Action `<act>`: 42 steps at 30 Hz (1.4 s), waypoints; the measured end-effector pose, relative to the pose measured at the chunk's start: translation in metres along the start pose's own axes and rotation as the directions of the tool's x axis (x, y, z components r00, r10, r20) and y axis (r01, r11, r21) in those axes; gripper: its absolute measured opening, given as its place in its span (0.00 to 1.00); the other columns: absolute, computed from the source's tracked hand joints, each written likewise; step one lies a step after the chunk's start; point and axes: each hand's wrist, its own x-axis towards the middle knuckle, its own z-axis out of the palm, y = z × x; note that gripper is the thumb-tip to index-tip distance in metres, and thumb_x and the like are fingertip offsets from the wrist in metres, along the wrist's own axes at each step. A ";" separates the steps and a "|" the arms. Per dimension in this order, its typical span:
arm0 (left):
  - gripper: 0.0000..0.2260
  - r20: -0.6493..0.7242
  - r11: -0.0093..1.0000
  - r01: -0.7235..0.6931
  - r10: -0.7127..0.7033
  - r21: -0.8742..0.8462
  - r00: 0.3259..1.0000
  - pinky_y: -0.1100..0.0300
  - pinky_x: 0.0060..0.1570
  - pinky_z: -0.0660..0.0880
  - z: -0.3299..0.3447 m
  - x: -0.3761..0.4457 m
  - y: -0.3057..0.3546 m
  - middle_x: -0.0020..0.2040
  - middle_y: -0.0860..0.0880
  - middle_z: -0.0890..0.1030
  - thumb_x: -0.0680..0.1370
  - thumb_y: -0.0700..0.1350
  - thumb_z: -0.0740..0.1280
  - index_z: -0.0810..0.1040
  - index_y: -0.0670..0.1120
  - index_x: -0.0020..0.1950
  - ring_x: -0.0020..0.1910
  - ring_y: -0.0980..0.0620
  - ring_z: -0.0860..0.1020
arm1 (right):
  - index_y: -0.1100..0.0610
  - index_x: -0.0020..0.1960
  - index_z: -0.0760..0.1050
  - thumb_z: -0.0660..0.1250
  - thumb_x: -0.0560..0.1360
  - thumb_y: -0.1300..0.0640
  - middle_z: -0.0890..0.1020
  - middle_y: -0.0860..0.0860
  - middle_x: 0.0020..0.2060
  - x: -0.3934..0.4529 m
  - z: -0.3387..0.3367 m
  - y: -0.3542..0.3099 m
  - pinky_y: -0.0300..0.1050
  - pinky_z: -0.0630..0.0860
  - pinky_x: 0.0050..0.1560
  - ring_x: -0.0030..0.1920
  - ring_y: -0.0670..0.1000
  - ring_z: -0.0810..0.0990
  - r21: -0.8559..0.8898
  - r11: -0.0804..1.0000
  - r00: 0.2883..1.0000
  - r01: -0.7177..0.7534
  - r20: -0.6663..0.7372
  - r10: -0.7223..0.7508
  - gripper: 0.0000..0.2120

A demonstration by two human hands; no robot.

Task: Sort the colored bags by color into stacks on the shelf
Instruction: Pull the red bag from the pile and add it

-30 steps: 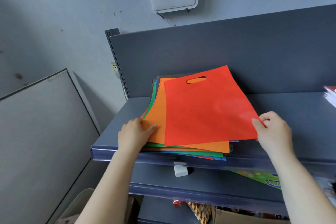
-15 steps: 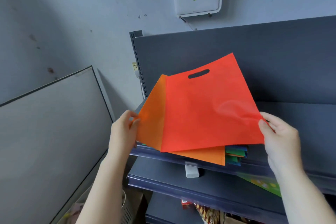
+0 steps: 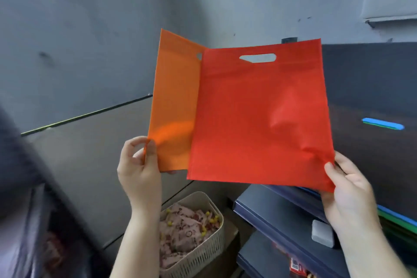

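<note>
Up in the air in front of the grey wall (image 3: 90,29), both bags are held upright, clear of the shelf (image 3: 282,216). No readable writing anywhere; the packets in the basket have red print but it's too blurry to make out. The red bag (image 3: 259,119) sits in front, with its handle cutout near the top edge. Its lower right corner is pinched in the right hand (image 3: 347,196), thumb on the front face. The orange bag (image 3: 173,101) pokes out to the left, partly tucked behind the red one, and the left hand (image 3: 140,169) pinches its lower left edge between thumb and fingers. So both grips are closed on fabric. Below the left hand there's a beige basket (image 3: 203,244) full of pinkish packets. Blue and green bag edges (image 3: 397,216) show on the shelf at far right.
</note>
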 end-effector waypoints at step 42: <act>0.03 -0.679 0.871 0.325 0.014 0.370 0.734 0.55 0.26 0.78 -0.589 -0.014 0.056 0.29 0.55 0.81 0.78 0.50 0.66 0.74 0.52 0.48 0.26 0.55 0.79 | 0.53 0.50 0.77 0.55 0.81 0.66 0.85 0.45 0.37 -0.418 0.364 0.180 0.35 0.79 0.33 0.35 0.42 0.82 -0.111 0.746 0.367 -0.656 0.817 0.445 0.14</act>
